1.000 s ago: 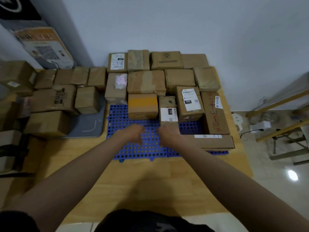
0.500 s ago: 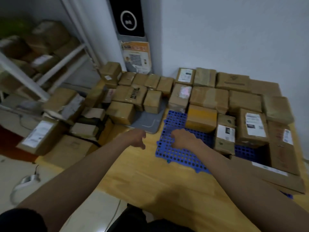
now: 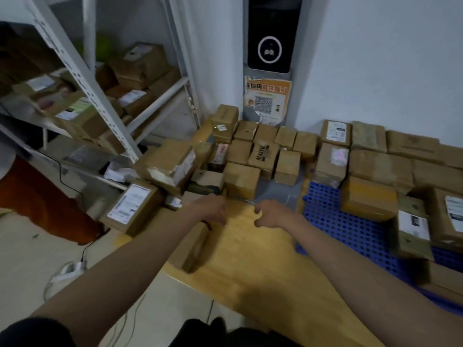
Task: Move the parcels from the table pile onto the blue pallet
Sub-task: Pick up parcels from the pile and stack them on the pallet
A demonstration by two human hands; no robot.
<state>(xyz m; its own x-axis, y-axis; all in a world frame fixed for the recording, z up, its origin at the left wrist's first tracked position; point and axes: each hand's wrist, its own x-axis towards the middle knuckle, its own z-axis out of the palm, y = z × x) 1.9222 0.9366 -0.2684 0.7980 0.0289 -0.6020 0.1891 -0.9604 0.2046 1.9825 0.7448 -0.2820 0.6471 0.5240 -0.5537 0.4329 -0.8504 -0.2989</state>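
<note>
A white metal shelving rack (image 3: 82,78) stacked with cardboard boxes fills the upper left of the frame, with an orange-brown shape at the left edge and a labelled box (image 3: 131,206) on the floor below it. In the middle, a pile of brown parcels (image 3: 253,156) crowds the far end of a wooden table (image 3: 250,259), below a black wall device (image 3: 271,33) and an orange QR-code poster (image 3: 268,100). At lower centre a person's two bare arms reach over the table: the left hand (image 3: 213,209) hangs with fingers loosely curled, holding nothing, above a flat brown box (image 3: 193,249) at the table's left edge; the right hand (image 3: 271,212), just beside it, is also loosely curled and empty, over bare wood near the pile. At the right of the frame lies the blue pallet (image 3: 345,224), its near left portion bare grid, its far and right parts covered by parcels, among them an orange-taped box (image 3: 368,199) and a white-labelled box (image 3: 411,229).
</note>
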